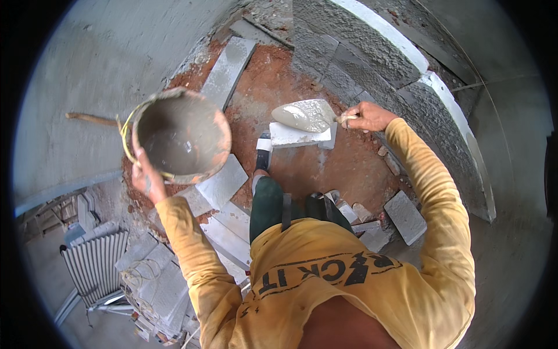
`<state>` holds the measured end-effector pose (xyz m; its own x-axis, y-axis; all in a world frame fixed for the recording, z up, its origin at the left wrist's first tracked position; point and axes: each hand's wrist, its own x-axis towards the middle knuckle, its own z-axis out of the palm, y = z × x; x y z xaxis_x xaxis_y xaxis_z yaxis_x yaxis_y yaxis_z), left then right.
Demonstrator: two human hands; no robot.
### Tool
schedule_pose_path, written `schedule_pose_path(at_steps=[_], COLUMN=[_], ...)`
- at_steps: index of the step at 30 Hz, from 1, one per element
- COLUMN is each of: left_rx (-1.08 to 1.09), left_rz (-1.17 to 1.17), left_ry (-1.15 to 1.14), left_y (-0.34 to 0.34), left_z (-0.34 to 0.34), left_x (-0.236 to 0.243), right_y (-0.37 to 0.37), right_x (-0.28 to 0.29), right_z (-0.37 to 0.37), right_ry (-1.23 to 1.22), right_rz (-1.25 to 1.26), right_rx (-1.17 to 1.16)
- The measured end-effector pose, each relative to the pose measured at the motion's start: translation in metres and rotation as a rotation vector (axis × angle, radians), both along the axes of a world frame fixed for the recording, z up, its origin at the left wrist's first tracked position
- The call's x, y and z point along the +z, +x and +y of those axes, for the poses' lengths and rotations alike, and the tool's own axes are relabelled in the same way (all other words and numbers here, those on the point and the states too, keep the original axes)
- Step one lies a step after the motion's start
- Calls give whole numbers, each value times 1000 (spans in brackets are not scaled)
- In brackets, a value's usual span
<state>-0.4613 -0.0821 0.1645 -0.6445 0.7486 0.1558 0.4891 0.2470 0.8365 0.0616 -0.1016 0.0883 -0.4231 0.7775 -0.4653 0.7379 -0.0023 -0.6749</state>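
My left hand (pixel 149 179) grips the near left rim of a round, mortar-stained bucket (pixel 223 131), tilted so that its inside shows. Grey wet mortar (pixel 168 136) coats the inside, and a yellow cord handle (pixel 123 136) hangs along the left side. Out to the right, my right hand (pixel 372 116) is closed round the handle of a pointed trowel (pixel 305 115). Wet grey mortar covers the blade, which appears just above a white block (pixel 297 135); whether they touch I cannot tell. My foot (pixel 264 152) is beside that block.
On the right curves a low wall of grey blocks (pixel 363 55) with pale top edges. A long grey slab (pixel 228 70) rests on reddish soil (pixel 264 75) ahead. Loose blocks (pixel 224 181) surround my legs. Corrugated sheeting (pixel 96 267) and stacked blocks (pixel 157 279) are at lower left.
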Motion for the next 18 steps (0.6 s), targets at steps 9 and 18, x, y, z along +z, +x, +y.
schedule_pose_path(at_steps=[9,18], left_rx=[190,282], left_rz=[-169,-373], left_ry=[69,-5], left_y=[-64,-60], left_z=[-103,-118], left_x=[-30,-72], right_y=[-7,32], right_x=[-25,-18], right_z=[-28,-91], right_ry=[329,288], right_rz=[-437,-542], right_rx=[126,15])
